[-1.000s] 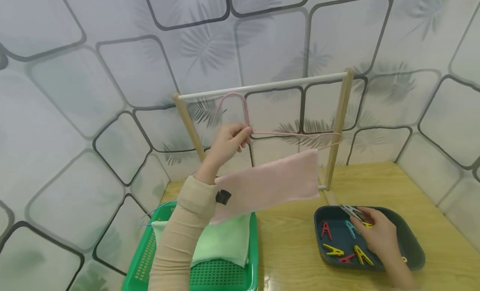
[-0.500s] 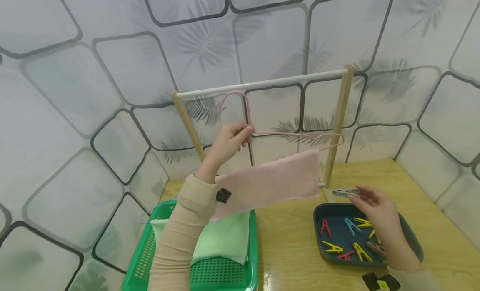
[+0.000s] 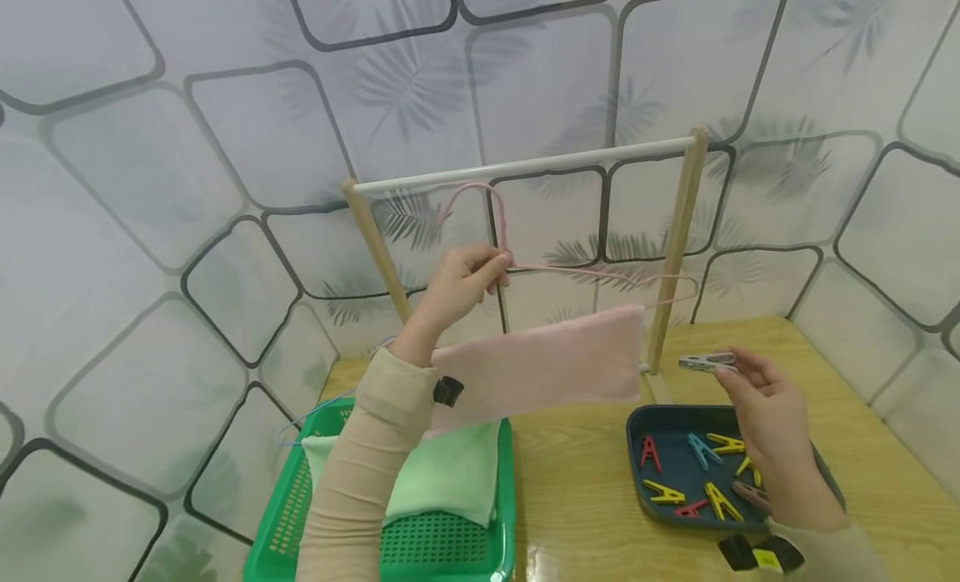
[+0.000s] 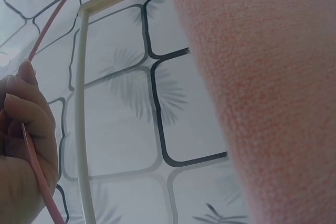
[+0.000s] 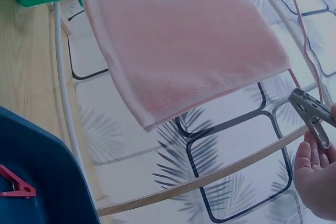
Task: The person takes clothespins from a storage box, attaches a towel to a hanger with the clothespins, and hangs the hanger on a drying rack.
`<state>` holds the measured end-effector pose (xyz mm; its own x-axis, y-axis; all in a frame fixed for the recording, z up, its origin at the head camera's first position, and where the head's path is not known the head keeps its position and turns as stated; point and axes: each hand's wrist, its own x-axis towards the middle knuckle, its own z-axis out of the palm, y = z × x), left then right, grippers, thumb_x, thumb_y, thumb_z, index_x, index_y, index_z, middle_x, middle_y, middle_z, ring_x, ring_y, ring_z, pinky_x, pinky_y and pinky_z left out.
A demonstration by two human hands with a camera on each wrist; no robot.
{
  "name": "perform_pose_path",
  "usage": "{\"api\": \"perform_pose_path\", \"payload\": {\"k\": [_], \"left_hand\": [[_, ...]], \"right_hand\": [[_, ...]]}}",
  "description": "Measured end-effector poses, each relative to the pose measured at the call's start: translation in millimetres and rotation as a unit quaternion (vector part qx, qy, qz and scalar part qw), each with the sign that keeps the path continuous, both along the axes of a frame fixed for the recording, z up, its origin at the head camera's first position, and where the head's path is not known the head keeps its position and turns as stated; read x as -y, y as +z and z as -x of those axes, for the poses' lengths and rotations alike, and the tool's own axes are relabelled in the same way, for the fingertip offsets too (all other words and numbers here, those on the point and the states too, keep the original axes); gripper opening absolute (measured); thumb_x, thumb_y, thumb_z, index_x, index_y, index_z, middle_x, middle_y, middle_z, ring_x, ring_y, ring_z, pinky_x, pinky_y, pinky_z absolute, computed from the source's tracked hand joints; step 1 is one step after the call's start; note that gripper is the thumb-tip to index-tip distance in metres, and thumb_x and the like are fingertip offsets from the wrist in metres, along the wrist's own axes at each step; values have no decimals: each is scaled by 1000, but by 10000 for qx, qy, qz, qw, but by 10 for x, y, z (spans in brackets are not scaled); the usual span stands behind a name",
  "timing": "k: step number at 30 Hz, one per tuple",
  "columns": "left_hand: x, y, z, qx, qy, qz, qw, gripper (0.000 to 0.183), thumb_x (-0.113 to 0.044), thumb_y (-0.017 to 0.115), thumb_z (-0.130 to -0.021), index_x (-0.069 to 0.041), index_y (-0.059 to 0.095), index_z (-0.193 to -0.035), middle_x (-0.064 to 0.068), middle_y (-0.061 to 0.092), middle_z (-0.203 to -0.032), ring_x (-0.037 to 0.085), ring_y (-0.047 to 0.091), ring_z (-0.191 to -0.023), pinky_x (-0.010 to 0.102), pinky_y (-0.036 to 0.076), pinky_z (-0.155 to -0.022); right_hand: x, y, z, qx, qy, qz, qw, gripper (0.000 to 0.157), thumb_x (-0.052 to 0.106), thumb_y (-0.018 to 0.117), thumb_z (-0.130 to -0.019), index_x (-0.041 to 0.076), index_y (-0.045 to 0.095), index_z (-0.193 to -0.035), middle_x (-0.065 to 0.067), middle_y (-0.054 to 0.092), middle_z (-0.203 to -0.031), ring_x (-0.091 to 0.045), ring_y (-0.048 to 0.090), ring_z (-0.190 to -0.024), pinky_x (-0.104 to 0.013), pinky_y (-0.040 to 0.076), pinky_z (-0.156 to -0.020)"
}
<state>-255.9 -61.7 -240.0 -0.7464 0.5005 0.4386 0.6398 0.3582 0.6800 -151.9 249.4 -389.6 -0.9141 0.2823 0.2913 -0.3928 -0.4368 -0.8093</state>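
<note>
My left hand [image 3: 467,286] grips a pink clothes hanger [image 3: 504,219] at the base of its hook, holding it up in front of the rack. Over the hanger's lower bar a pink towel [image 3: 547,365] hangs folded, below my hand. To the right, my right hand [image 3: 772,411] pinches a grey clothespin [image 3: 705,363] between thumb and fingers, above the back of the dark blue tray [image 3: 637,490]. In the right wrist view the clothespin [image 5: 310,114] points toward the towel's corner [image 5: 283,64], apart from it.
A wooden rack with a white top bar [image 3: 555,161] stands behind. In the tray lie several clothespins, such as a blue one [image 3: 703,451] and a red one [image 3: 649,454]. A green basket [image 3: 506,499] at the left holds a light green towel [image 3: 442,482] and a blue hanger [image 3: 303,419].
My right hand has lifted the grey clothespin up out of the tray. The left hand stays nearly still, with the pink hanger and towel shifted slightly right.
</note>
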Motion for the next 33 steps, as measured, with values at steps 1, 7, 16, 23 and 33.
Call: {"api": "perform_pose_path", "payload": {"k": [1,7,16,23,33], "left_hand": [[-5,19,-26,-18,-28,-2,10000,25,-28,41,-81,-8,56,-85,1,52,-62,14,42,-51,25,36,-42],[-35,103,-164,89,-107,-22,9999,20,-18,41,-83,-4,55,-84,4,50,-62,14,41,-53,24,35,-44],[-72,79,-175,29,-256,-35,9997,18,-15,42,-82,-3,55,-82,4,50,-60,16,42,-51,23,36,-43],[-67,54,-179,183,-227,7,9996,20,-18,41,-83,-4,55,-85,4,51,-63,18,43,-54,24,37,-45],[-44,-99,-22,44,-393,49,9992,26,-26,41,-81,-5,56,-86,0,52,-63,13,43,-52,25,38,-43]], "right_hand": [[-2,9,7,-1,-35,94,10000,31,-10,48,-72,-6,44,-103,-10,51,-96,-14,48,-87,-18,37,-72],[10,93,41,-134,-136,376,9991,30,-12,48,-71,-8,46,-100,-12,50,-96,-15,48,-87,-20,38,-72],[-147,-49,329,-598,-733,-897,9915,32,-16,50,-68,-12,46,-99,-12,54,-91,-18,51,-82,-20,41,-67],[181,480,147,-1435,-1941,-3229,9151,33,-22,57,-55,-13,52,-87,-15,55,-85,-15,53,-80,-17,41,-66],[278,559,262,-2692,-3295,-4585,7802,31,-14,69,-42,-3,61,-69,-11,59,-69,-10,54,-70,-13,38,-67]]}}
